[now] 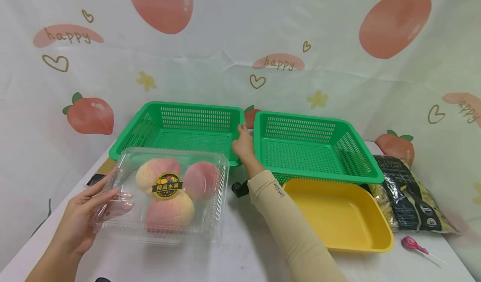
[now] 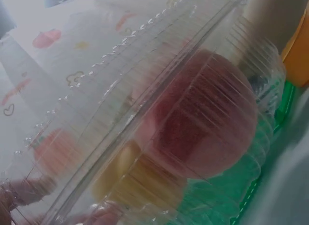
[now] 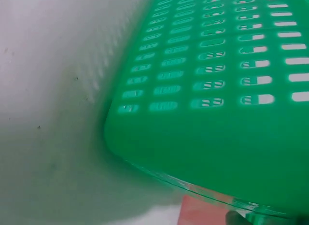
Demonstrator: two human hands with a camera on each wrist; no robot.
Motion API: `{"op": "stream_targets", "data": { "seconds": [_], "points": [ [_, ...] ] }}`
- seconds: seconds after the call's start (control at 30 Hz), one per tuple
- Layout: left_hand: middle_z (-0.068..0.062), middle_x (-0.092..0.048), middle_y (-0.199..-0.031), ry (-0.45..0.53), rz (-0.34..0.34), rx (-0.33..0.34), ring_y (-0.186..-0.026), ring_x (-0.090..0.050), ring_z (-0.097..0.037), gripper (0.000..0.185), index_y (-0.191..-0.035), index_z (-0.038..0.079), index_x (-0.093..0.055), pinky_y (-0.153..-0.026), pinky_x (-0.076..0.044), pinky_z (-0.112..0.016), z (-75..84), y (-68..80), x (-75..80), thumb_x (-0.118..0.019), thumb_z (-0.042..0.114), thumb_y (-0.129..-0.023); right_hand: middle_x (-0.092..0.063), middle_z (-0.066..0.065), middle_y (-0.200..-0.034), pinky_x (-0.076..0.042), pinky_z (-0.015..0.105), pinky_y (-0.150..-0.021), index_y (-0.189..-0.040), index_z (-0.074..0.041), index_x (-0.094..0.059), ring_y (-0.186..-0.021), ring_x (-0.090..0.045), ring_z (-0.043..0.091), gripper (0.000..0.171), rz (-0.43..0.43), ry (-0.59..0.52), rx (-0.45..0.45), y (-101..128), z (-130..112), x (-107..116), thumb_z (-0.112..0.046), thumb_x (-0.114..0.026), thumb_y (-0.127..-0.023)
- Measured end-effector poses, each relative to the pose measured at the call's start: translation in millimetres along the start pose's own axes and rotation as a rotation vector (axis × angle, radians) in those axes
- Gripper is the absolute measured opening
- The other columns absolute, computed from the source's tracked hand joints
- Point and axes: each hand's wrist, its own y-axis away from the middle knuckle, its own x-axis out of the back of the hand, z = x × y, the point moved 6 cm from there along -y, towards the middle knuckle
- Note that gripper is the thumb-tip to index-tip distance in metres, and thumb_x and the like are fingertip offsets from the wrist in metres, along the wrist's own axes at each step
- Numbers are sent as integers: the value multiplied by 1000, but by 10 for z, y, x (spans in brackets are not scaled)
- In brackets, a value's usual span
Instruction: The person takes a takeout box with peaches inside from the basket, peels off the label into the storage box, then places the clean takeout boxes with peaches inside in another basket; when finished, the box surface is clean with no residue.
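Presently, the left hand (image 1: 80, 221) at the lower left of the head view grips the left end of a clear ribbed plastic clamshell box (image 1: 169, 194), thumb on the lid and fingers curled beneath it. The box holds three pink-and-cream peaches (image 1: 170, 213) under a round gold-and-black label (image 1: 168, 185). Its far edge overlaps the near rim of the left green perforated plastic basket (image 1: 184, 127); whether the box rests on the white tabletop (image 1: 240, 248) cannot be told. In the left wrist view the box fills the frame, with a reddish peach (image 2: 203, 133) behind the ribbed lid.

The right hand (image 1: 243, 145), at frame centre, lies in the gap between the left basket and the right green perforated plastic basket (image 1: 312, 148), against the right corner of the left basket. Whether its fingers are clamped on the rim or merely touching it cannot be told. The right wrist view shows only a blurred green perforated basket wall (image 3: 212, 90) close to the lens. A beige sleeve (image 1: 285, 219) covers the right forearm.

A yellow rectangular plastic tray (image 1: 338, 215) sits just in front of the right basket, touching it. At the right edge lies a dark printed plastic bag (image 1: 409, 198). Near it, lower right, is a pink wrapped lollipop (image 1: 411, 244). A white backdrop cloth printed with peaches (image 1: 240, 44) stands behind.
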Motion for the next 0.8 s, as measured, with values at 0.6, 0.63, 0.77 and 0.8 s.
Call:
{"op": "stream_targets", "data": {
  "seconds": [0.6,0.63,0.77,0.8],
  "points": [
    [8,-71,-101,-25,-20,7,-79,-69,-7,50,-129,28,-56,-66,-56,-20,-350,322,-66,-41,-6,-96,-5,7,-158,-26,22,-46,-148,-5,-20,-139,-29,30,64,-51,84,14,12,-22,-4,12,-38,-88],
    [5,-73,-96,-31,-19,10,-78,-69,-7,50,-130,28,-55,-66,-56,-21,-367,330,-78,-41,-5,-96,-5,7,-158,-26,22,-47,-148,-5,-20,-141,-24,30,64,-52,89,13,8,-20,-5,12,-38,-89],
    [3,-73,-87,-65,2,36,-74,-70,-9,49,-131,29,-54,-65,-56,-23,-450,349,-88,-43,-3,-96,-4,6,-158,-26,22,-46,-148,-5,-20,-139,-29,31,64,-62,97,10,-2,-14,-6,11,-39,-89],
    [3,-73,-86,-75,17,51,-73,-70,-10,48,-130,31,-54,-65,-57,-23,-473,348,-84,-44,-2,-96,-4,6,-158,-26,22,-46,-148,-5,-20,-138,-30,31,64,-64,100,10,-5,-16,-3,11,-39,-89]
  ]
}}
